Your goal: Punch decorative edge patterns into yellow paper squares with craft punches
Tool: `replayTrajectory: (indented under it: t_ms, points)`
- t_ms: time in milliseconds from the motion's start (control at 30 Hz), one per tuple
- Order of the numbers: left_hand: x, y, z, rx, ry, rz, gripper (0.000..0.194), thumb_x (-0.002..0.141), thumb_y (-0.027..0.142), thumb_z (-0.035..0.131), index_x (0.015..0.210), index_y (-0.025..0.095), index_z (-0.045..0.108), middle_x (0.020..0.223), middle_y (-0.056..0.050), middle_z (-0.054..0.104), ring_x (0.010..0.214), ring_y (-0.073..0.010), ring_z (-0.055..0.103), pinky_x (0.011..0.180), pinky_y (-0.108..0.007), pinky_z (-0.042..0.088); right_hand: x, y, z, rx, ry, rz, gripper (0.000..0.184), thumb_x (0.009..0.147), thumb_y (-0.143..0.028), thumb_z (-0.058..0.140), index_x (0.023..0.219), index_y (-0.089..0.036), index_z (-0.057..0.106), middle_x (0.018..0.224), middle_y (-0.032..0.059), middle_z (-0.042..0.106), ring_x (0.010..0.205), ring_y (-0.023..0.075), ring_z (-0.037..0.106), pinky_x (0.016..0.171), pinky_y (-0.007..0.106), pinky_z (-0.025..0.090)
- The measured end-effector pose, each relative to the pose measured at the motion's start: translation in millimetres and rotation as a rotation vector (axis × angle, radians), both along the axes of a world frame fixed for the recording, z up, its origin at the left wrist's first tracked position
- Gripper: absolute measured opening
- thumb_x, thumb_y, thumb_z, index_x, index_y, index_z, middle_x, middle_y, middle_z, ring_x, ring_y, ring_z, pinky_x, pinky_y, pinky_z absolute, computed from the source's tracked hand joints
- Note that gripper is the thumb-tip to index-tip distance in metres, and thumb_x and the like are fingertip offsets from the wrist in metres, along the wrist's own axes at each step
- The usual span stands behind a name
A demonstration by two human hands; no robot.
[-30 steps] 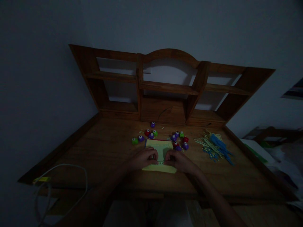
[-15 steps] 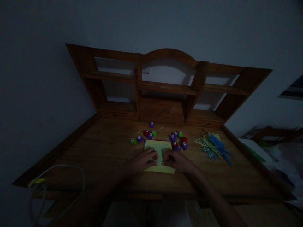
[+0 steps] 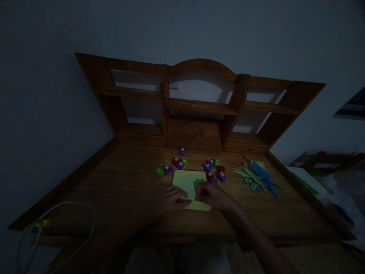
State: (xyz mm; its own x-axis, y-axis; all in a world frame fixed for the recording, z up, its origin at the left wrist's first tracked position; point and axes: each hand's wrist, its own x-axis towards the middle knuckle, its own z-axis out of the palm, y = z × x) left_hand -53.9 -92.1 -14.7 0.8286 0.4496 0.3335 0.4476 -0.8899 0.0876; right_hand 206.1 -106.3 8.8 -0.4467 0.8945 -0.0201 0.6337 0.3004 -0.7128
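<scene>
The pale green sheet (image 3: pixel 185 184) lay on yellow paper (image 3: pixel 199 206) on the table (image 3: pixel 125 171), with the person's hands at its near end. The left hand (image 3: pixel 171 198) reached over the near left part, its fingers extended and the thumb a little apart (whether they gripped an edge, I could not tell). The right hand (image 3: pixel 212 195) had its fingers curled into a close pinch at the near right, though what lay between the tips was too dark to tell. Small red, green and purple pieces (image 3: pixel 167 168) sat beyond, and blue strips (image 3: pixel 265 176) lay well to the right.
</scene>
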Motion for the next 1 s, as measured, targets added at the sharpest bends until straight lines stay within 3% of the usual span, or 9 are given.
replayTrajectory:
  t_ms: [133, 267, 533, 800, 1000]
  points:
    - [1, 2, -2.6, 0.158, 0.083, -0.084, 0.033, 0.098, 0.028, 0.044, 0.130, 0.033, 0.050, 0.117, -0.002, 0.061, 0.098, -0.0168, 0.057, 0.083, -0.029, 0.042, 1, 0, -0.2, -0.009, 0.003, 0.006, 0.007, 0.079, -0.022, 0.066, 0.082, -0.017, 0.063, 0.076, -0.0011, 0.061, 0.066, 0.0119, 0.055, 0.056, 0.020, 0.038]
    - [-1, 3, 4.7, 0.245, 0.145, -0.132, 0.038, 0.098, 0.024, 0.044, 0.135, 0.033, 0.045, 0.120, -0.003, 0.060, 0.102, -0.0185, 0.056, 0.085, -0.031, 0.043, 2, 0, -1.1, 0.003, 0.011, 0.021, 0.007, 0.079, -0.022, 0.066, 0.082, -0.017, 0.062, 0.077, -0.0007, 0.062, 0.068, 0.0124, 0.056, 0.059, 0.021, 0.039]
    - [4, -7, 12.9, 0.245, 0.072, -0.078, 0.030, 0.098, 0.027, 0.044, 0.127, 0.028, 0.051, 0.110, -0.004, 0.061, 0.093, -0.0159, 0.058, 0.079, -0.028, 0.044, 3, 3, -7.8, 0.023, 0.025, 0.033, 0.008, 0.079, -0.023, 0.066, 0.084, -0.017, 0.063, 0.076, -0.0009, 0.062, 0.068, 0.0123, 0.054, 0.059, 0.021, 0.038]
    - [2, -17, 11.6, 0.195, 0.098, -0.059, 0.037, 0.096, 0.023, 0.046, 0.133, 0.027, 0.046, 0.120, -0.008, 0.057, 0.103, -0.0209, 0.054, 0.089, -0.036, 0.042, 1, 0, -5.9, 0.009, 0.032, -0.001, 0.010, 0.079, -0.026, 0.067, 0.081, -0.016, 0.063, 0.074, -0.0011, 0.060, 0.066, 0.0122, 0.054, 0.057, 0.021, 0.037]
    - [2, -18, 10.5, 0.157, 0.098, -0.068, 0.040, 0.095, 0.022, 0.046, 0.136, 0.027, 0.044, 0.122, -0.010, 0.054, 0.107, -0.0223, 0.052, 0.089, -0.036, 0.042, 1, 3, -4.6, 0.003, 0.005, 0.007, 0.011, 0.079, -0.026, 0.067, 0.082, -0.016, 0.063, 0.073, -0.0008, 0.060, 0.065, 0.0124, 0.054, 0.055, 0.021, 0.037]
